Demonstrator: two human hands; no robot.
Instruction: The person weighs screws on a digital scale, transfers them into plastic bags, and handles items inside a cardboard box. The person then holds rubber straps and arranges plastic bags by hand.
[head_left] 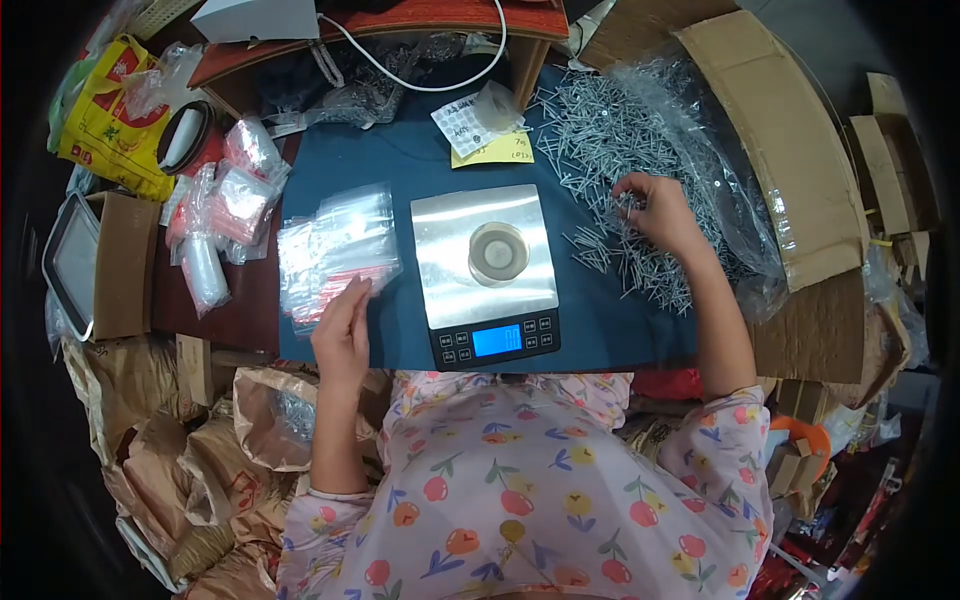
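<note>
My left hand (pixel 343 332) rests at the lower edge of a stack of clear zip bags (pixel 350 235) with red seals; its fingers are stretched out and touch the bags. At the right, my right hand (pixel 658 213) is curled over a heap of silvery screws (pixel 610 125), thumb and forefinger bent round a few of them, partly hidden. Between my hands stands a digital scale (pixel 432 250) with a steel plate and a lit blue display. A small round clear cup (pixel 499 253) sits on the plate.
Cardboard (pixel 790 150) and clear plastic sheeting border the screws on the right. A wooden shelf (pixel 400 40) with a white cable overhangs the back. Yellow note paper (pixel 500 150) lies behind the scale. Packed bag bundles (pixel 215 220) are at left; brown paper sacks (pixel 190 470) stand below.
</note>
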